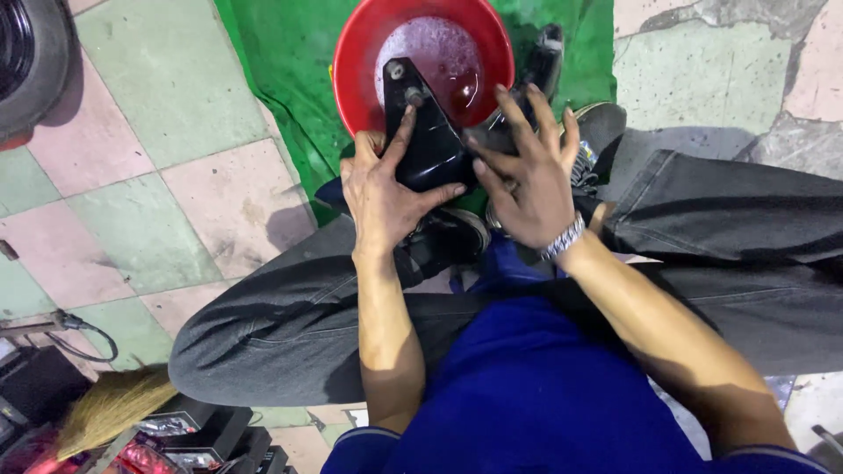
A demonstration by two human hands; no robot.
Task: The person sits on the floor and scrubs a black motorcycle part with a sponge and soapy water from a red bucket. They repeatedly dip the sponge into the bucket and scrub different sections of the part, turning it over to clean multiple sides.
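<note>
Gripping a black plastic part (430,140) from both sides, the left hand (382,197) wrapped its fingers around the near edge while the right hand (527,180) lay spread against the other side. That part stood tilted over a red basin (351,53) of soapy water, which sat on a green cloth (281,61) covering the tiled floor (158,175).

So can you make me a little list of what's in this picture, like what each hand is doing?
left hand: grips the left side of a black plastic panel
right hand: fingers spread on the panel's right side
behind the panel: red basin with soapy water
under the basin: green cloth
floor: pink and green tiles
wrist: metal watch on the right arm
lower left: straw broom
</note>
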